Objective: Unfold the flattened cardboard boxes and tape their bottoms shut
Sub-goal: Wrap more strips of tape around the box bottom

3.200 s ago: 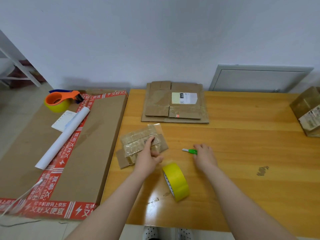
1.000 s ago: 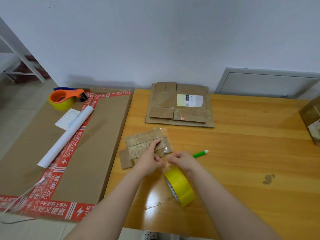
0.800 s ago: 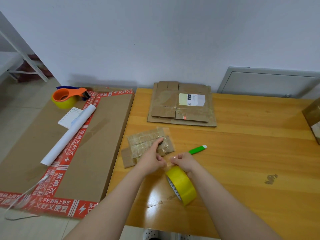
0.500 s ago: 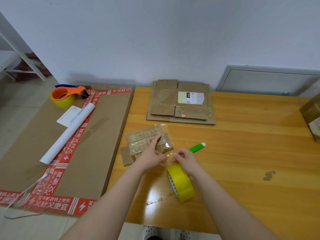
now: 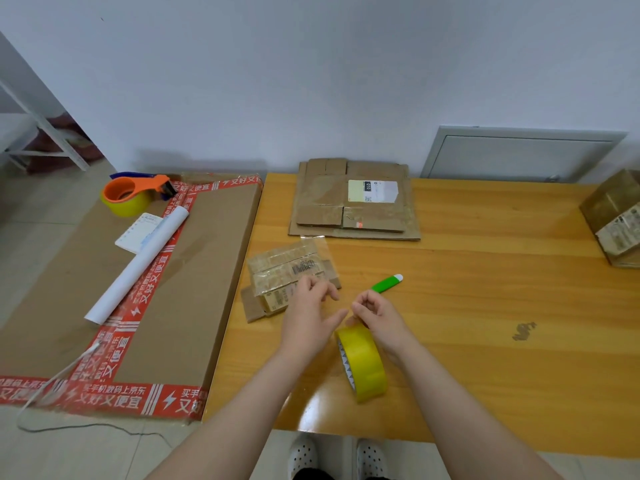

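Note:
A small flattened cardboard box [image 5: 285, 271], wrapped in clear tape, lies on the wooden table [image 5: 485, 306] near its left edge. My left hand [image 5: 306, 320] hovers at the box's near edge, fingers loosely curled, thumb stretched toward my right hand. A yellow tape roll [image 5: 363, 367] stands on edge just in front of me. My right hand [image 5: 379, 317] rests on the top of the roll with its fingers curled, pinching at the roll's upper rim. A stack of larger flattened boxes [image 5: 353, 206] lies at the table's far edge by the wall.
A green cutter [image 5: 386, 283] lies just beyond my right hand. An assembled taped box [image 5: 614, 216] stands at the right edge. Left of the table lies a big cardboard package [image 5: 194, 289] carrying an orange tape dispenser [image 5: 133, 195], a notepad and a white paper roll [image 5: 138, 263].
My right hand left the green cutter and came onto the yellow roll. My left hand's fingers lifted off the small flattened box and its thumb now points toward the roll.

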